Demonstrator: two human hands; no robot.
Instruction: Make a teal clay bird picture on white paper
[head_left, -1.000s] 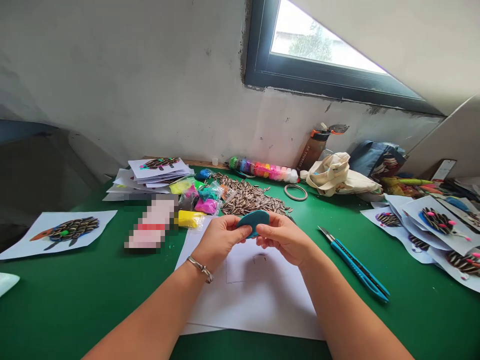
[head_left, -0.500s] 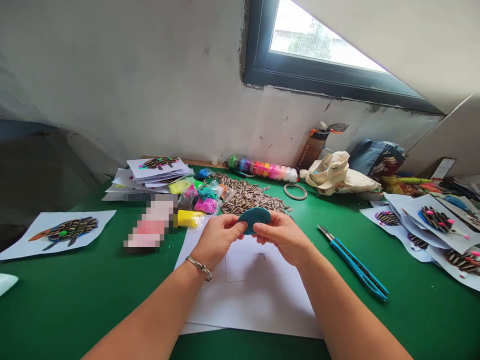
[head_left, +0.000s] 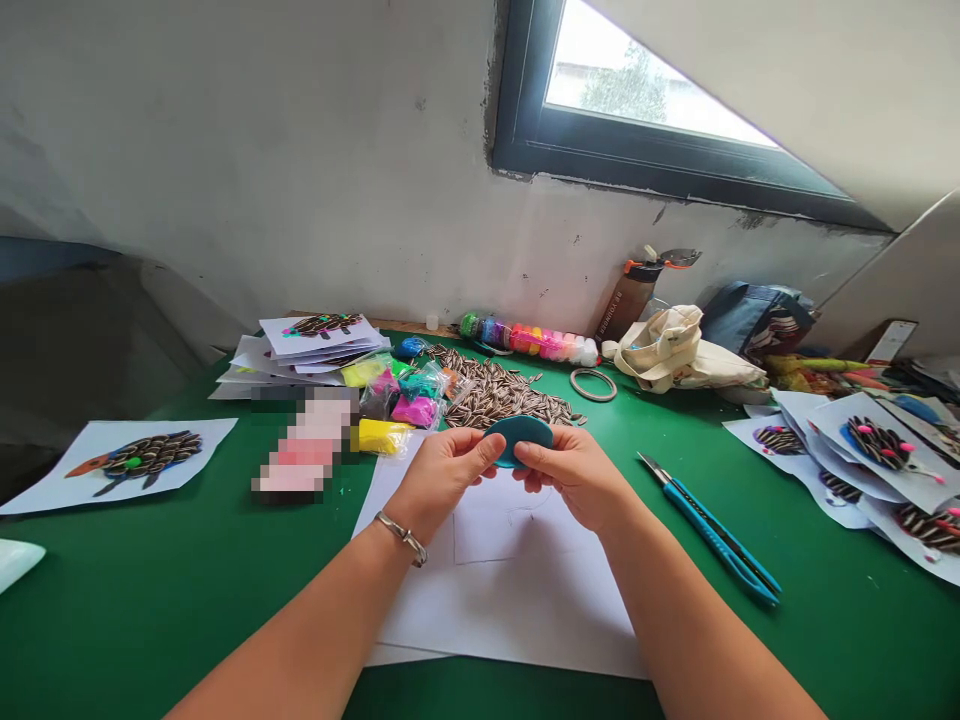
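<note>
Rough grey plaster wall [head_left: 262, 150] is rising behind a green surface [head_left: 142, 620], and a dark-framed slanted window [head_left: 637, 100] is letting in daylight above it. Along the back of the surface, a brown drink bottle [head_left: 628, 305] is standing beside a crumpled cream canvas bag [head_left: 675, 352], while a row of small multicoloured clay tubs [head_left: 525, 338] is lying near a broad pile of striped sunflower seeds [head_left: 495, 392]. White sheets bearing seed-covered animal pictures [head_left: 142, 462] are lying off to the left, and a fanned stack of similar sheets [head_left: 877, 465] is spreading across the right. A large white paper sheet [head_left: 510, 600] is lying directly under the forearms, with a blue-handled utility knife [head_left: 712, 530] just beside it. Clear bags of bright modelling clay [head_left: 401, 400] are sitting near the seeds.

Above the paper, the left hand [head_left: 442, 470] and right hand [head_left: 574, 480] are holding a teal clay disc [head_left: 519, 440] between them, each grip nearly closed, fingers and thumb pinching opposite edges. A metal bracelet [head_left: 401, 538] is circling the left wrist.
</note>
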